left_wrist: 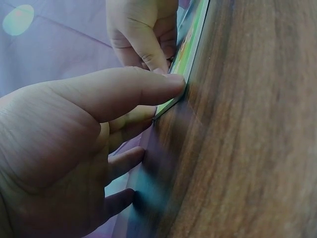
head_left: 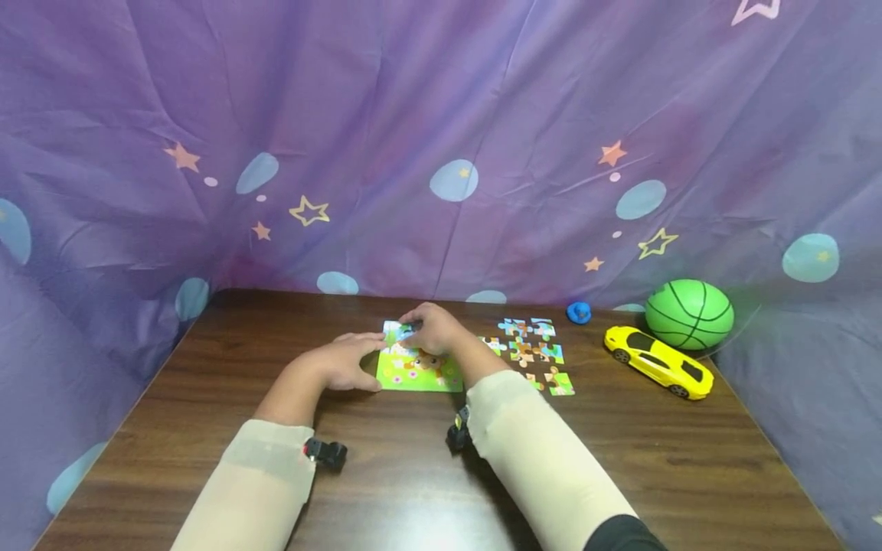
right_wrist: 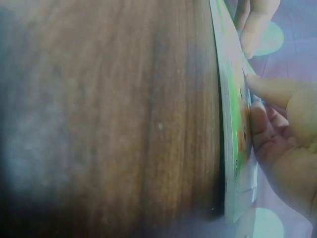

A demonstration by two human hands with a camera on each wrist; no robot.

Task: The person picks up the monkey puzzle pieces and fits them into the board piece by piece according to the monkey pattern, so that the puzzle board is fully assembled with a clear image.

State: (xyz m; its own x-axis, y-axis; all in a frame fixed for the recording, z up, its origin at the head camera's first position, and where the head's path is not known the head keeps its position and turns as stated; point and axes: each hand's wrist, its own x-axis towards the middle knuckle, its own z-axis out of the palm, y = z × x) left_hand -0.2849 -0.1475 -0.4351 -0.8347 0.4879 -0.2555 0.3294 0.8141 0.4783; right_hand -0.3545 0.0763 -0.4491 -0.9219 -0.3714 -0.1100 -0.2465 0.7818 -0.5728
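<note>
A flat jigsaw puzzle board [head_left: 406, 379] with a bright green, cartoon-animal picture lies on the table. My left hand [head_left: 344, 361] is at its left side, with the thumb [left_wrist: 163, 88] against the near corner and the other fingers spread toward the far side. Over the upper part of the board is my right hand [head_left: 436, 330], its thumb and bent fingers down at the picture surface. I cannot tell whether a puzzle piece is under those fingertips. Right of the board lie several loose jigsaw pieces [head_left: 524, 352], some partly hidden by the right wrist.
Farther right on the brown wooden table [head_left: 386, 497] stand a yellow toy car [head_left: 658, 361] and a green ball [head_left: 689, 314] with black lines. A small blue toy [head_left: 579, 312] sits near the back edge. A purple patterned cloth [head_left: 386, 115] hangs behind the table.
</note>
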